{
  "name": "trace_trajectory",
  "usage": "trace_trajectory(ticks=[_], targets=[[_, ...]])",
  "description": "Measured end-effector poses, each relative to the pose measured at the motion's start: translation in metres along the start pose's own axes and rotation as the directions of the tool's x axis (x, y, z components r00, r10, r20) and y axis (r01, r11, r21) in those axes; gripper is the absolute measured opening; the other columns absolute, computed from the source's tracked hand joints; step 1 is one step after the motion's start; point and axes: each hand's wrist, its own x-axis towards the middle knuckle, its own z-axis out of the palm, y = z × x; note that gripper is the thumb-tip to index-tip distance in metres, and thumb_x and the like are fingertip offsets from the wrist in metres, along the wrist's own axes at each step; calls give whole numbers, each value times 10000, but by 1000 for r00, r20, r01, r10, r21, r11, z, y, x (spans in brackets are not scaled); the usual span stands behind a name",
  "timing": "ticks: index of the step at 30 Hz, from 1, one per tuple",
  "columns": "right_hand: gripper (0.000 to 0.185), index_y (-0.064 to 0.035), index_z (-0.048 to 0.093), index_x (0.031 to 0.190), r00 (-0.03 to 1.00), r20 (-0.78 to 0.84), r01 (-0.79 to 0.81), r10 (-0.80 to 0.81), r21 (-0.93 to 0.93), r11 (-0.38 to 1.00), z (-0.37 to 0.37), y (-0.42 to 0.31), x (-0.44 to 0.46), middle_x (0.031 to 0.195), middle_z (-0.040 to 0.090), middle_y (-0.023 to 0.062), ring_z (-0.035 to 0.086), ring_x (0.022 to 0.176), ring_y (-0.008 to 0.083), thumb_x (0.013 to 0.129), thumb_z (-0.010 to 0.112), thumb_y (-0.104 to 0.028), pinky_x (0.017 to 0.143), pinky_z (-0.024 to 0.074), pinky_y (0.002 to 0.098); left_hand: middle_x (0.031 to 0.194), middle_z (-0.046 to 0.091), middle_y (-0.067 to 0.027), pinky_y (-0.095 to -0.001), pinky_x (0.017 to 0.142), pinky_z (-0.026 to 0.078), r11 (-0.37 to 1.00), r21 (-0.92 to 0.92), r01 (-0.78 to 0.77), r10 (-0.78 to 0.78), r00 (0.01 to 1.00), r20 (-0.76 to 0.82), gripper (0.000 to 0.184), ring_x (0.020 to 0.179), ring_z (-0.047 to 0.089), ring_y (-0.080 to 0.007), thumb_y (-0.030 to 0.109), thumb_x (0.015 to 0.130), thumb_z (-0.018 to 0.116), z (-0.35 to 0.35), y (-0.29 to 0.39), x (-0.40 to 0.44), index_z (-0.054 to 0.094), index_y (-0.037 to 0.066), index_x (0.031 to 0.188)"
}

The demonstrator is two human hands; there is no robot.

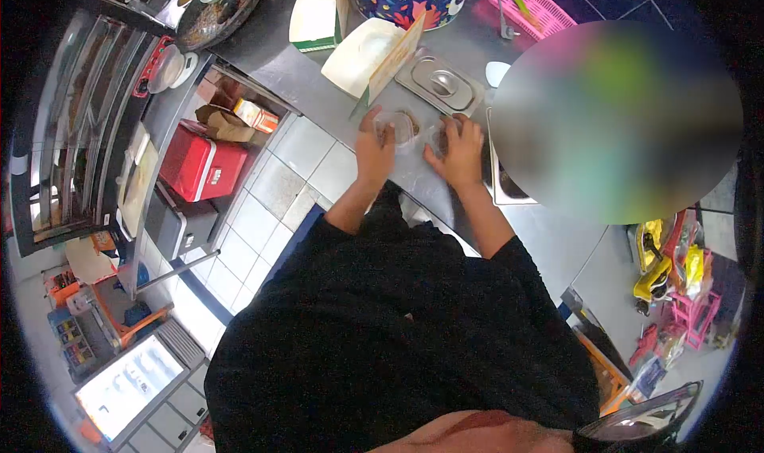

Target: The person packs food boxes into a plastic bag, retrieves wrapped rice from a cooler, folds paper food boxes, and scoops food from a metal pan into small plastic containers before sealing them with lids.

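Note:
At the counter's near edge, my left hand (376, 147) has its thumb and fingers closed against the side of a small clear plastic container (404, 125). Something small and brown shows inside that container. Just to the right, my right hand (460, 152) curls from above over a second small clear plastic cup (434, 137), mostly covered by the fingers. Behind both hands lies a rectangular steel lid (440, 81) with a recessed handle. An open white takeaway box (362, 55) with its flap raised stands behind my left hand.
Another takeaway box (313, 19) and a flowered pot-like container (410, 0) stand at the back. A pink basket (529, 7) is at the back right. A blurred patch hides much of the right side. Below left sits a red cooler box (199, 163).

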Motion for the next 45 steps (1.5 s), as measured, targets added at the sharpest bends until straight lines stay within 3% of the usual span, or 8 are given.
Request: trace_trajectory(ticks=[3,7,10,16,21,28,37,45], targets=[[579,-38,541,1129,994,-98,51,-47,43,998,5,9,3,1170,444,212,391,1126,399,654,721,-318,946,333,498,1064,527,-241,-411,852,406,984,170,-58,88,981,-173,381,977,521,-386,183,896,542,20,-9,-5,460,-16,1211],[587,-27,522,1128,995,-97,36,-24,131,991,10,14,3,1163,436,243,440,1085,420,676,720,-346,914,392,470,1080,504,-228,-420,872,393,978,188,90,-52,978,-200,375,1015,496,-373,182,878,548,29,-3,-6,482,-6,1196],[606,-20,495,1141,981,10,-195,195,74,978,8,3,-2,1145,434,257,477,1045,436,697,712,-371,861,440,448,1121,491,-217,-439,889,381,940,326,102,-42,982,-186,369,1065,474,-377,175,859,552,33,3,0,497,57,1204],[602,-18,478,1112,931,84,-350,355,-67,934,7,-20,-9,1114,450,237,489,1020,410,710,689,-413,821,450,458,1222,431,-178,-474,901,357,881,471,42,-6,997,-77,435,1142,425,-371,249,800,608,51,2,8,505,182,1218],[590,-44,489,1169,983,63,-166,173,-107,980,17,-8,-13,1175,466,200,457,1078,371,729,648,-404,856,425,480,1273,410,-155,-547,917,349,865,483,138,-178,983,39,555,1159,414,-368,358,723,677,50,31,15,480,225,1225],[512,-104,512,1224,994,16,-104,111,-230,967,20,-8,-16,1310,442,158,380,1202,430,797,560,-382,939,373,546,1246,438,-173,-517,905,384,824,557,-105,51,992,112,494,1139,418,-385,348,735,666,45,18,12,541,200,1190],[530,-87,494,1237,942,260,-161,211,-201,966,13,-10,-6,1288,434,219,388,1192,460,798,530,-383,949,365,559,1256,488,-132,-518,947,373,795,483,-367,270,927,260,331,1185,405,-418,334,802,616,43,11,16,612,227,1115],[591,-44,445,1294,993,90,-65,76,-121,990,20,-1,-16,1265,443,227,422,1145,436,797,519,-356,939,373,535,1205,501,-106,-523,911,385,825,372,-426,341,900,272,333,1125,454,-342,378,796,621,46,2,18,626,245,1101]])
